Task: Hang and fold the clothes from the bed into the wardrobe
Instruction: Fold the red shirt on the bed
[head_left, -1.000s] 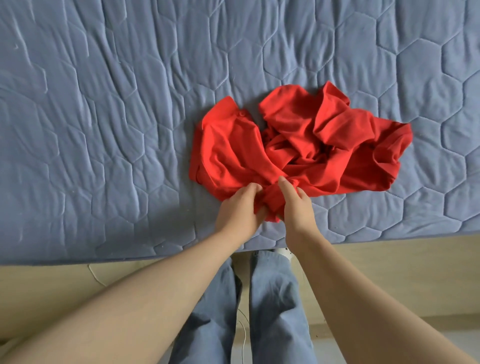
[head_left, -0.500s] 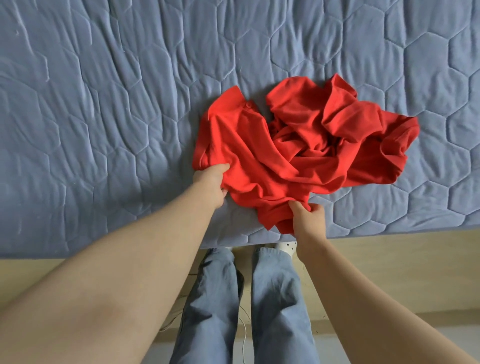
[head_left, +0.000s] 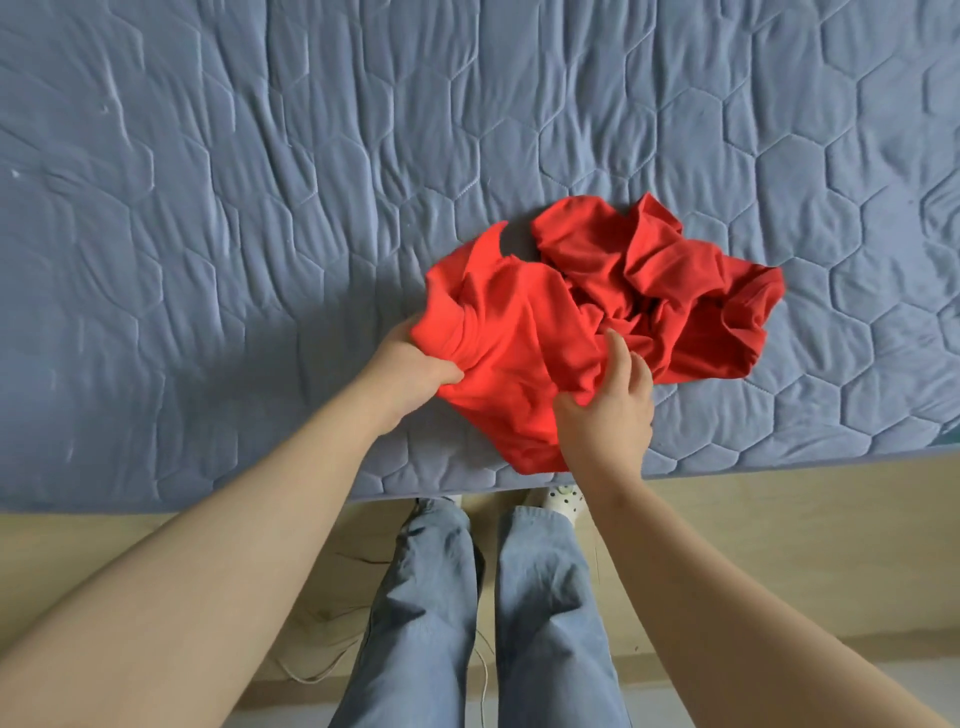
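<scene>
Your left hand (head_left: 415, 364) grips the crumpled red shirt's (head_left: 675, 291) left edge in a fist. Your right hand (head_left: 608, 415), fingers loosely spread, rests on the shirt, which lies near the bed's (head_left: 234, 234) front edge.

Lets go of the red garment's (head_left: 524, 332) hem with the right hand (head_left: 608, 410), spreading its fingers (head_left: 618, 349); bunches the left edge higher in the left hand (head_left: 415, 364).

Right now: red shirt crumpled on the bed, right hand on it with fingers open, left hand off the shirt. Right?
No. The left hand is not off the shirt: it grips a bunch of cloth at its left edge, as the head view shows. The rest holds: it lies crumpled on the bed, and the right hand is on it with fingers open.
</scene>
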